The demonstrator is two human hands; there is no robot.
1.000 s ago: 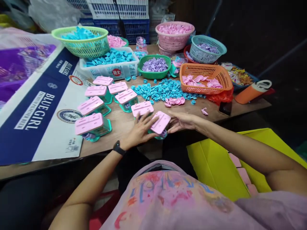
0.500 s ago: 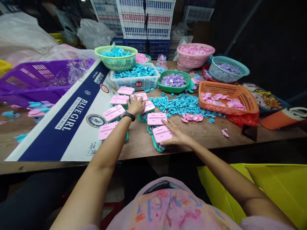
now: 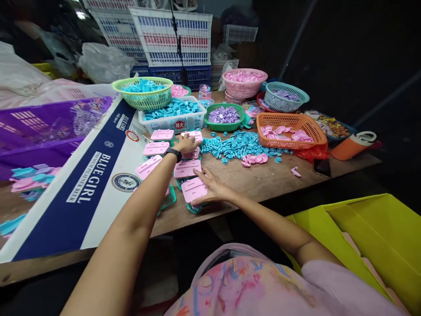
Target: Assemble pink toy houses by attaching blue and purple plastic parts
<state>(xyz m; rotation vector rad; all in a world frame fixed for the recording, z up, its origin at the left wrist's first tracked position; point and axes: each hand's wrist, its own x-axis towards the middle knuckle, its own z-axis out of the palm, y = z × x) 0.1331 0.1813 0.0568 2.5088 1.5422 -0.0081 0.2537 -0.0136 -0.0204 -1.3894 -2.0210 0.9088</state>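
Observation:
Several small toy units with pink lids and teal bases stand on the wooden table [image 3: 263,180]. My left hand [image 3: 186,143] reaches far forward, fingers curled over one of the far pink-lidded units [image 3: 194,137]; a black watch is on that wrist. My right hand [image 3: 210,188] lies with its fingers spread against the nearest pink-lidded unit [image 3: 193,191] by the table's front edge. Another unit [image 3: 187,168] sits just behind it. A heap of small teal caps [image 3: 234,145] and a few pink caps [image 3: 254,159] lie to the right of the units.
A flat "Blue Girl" cardboard sheet [image 3: 88,184] covers the table's left. Baskets at the back hold parts: green [image 3: 143,93], white [image 3: 172,114], small green [image 3: 224,117], pink [image 3: 244,81], teal [image 3: 285,96], orange [image 3: 290,131]. An orange bottle [image 3: 352,145] lies at right. A yellow bin [image 3: 362,237] stands beside my lap.
My left hand left the near unit and reached forward to a far one. My right hand came to rest on the near unit. The view swung left and up, then back right.

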